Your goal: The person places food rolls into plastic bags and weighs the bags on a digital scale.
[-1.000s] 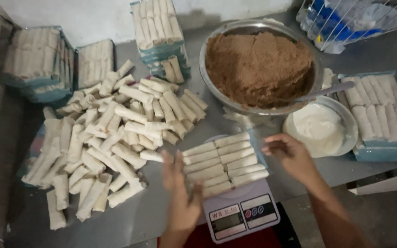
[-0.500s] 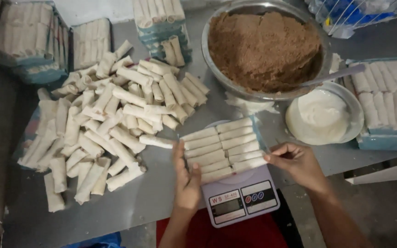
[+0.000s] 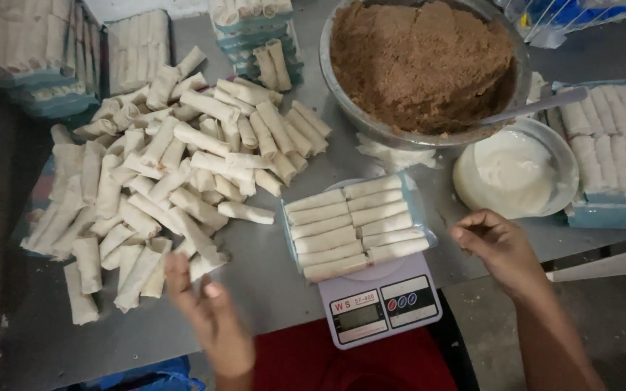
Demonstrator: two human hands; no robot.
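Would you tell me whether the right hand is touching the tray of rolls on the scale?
Apart: the head view shows bare table between the right hand and the tray of rolls.

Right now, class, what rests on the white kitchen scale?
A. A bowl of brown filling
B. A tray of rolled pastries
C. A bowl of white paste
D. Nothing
B: the tray of rolled pastries sits on the scale, with both bowls on the table behind it.
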